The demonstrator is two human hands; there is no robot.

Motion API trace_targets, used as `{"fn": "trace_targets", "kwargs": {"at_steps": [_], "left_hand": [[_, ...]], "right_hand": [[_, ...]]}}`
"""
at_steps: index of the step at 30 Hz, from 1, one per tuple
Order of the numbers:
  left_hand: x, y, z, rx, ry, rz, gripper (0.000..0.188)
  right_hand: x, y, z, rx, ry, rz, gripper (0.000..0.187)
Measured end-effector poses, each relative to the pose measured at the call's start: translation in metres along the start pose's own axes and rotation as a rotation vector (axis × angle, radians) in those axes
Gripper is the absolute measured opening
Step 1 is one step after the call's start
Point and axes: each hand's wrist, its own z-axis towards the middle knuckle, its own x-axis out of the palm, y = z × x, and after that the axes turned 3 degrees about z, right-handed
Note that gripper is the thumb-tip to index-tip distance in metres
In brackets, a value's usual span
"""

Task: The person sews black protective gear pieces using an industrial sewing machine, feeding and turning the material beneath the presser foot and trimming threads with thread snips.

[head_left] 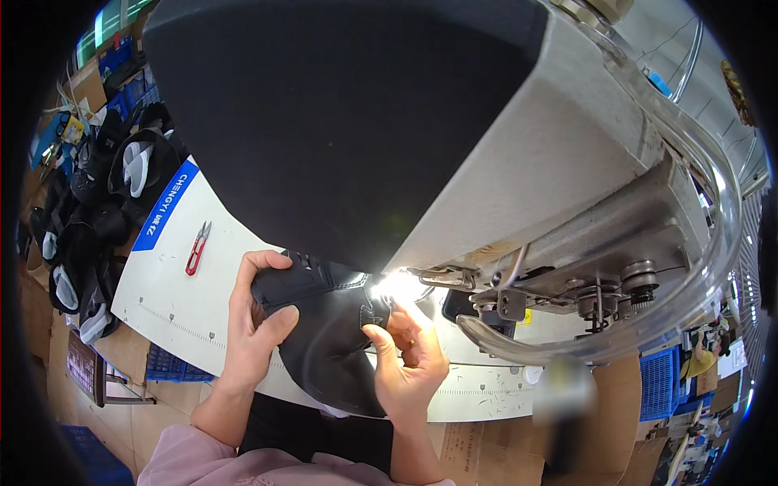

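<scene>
Over the bench (178, 312), our left hand (253, 332) and right hand (409, 364) grip one black shoe upper (320, 340); one red snipper (194, 257) lies leftward; blue crates' (660, 382) contents are unclear.

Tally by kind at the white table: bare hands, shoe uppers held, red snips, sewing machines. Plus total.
Left hand and right hand: 2
Shoe upper: 1
Red snips: 1
Sewing machine: 1
Total: 5

Left hand (248, 324): some fingers hidden behind black shoe (316, 352); machine housing (340, 121) cut off above; 1 pale object (565, 387) blurred
</scene>
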Motion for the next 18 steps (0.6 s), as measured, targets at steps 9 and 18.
{"fn": "trace_targets", "kwargs": {"at_steps": [9, 18], "left_hand": [[0.001, -0.002, -0.006, 0.038, 0.052, 0.012, 0.043], [0.037, 0.024, -0.076, -0.011, -0.090, -0.040, 0.032]], "right_hand": [[-0.009, -0.008, 0.011, 0.000, 0.006, -0.036, 0.040], [-0.059, -0.027, 0.037, 0.153, 0.210, -0.045, 0.017]]}}
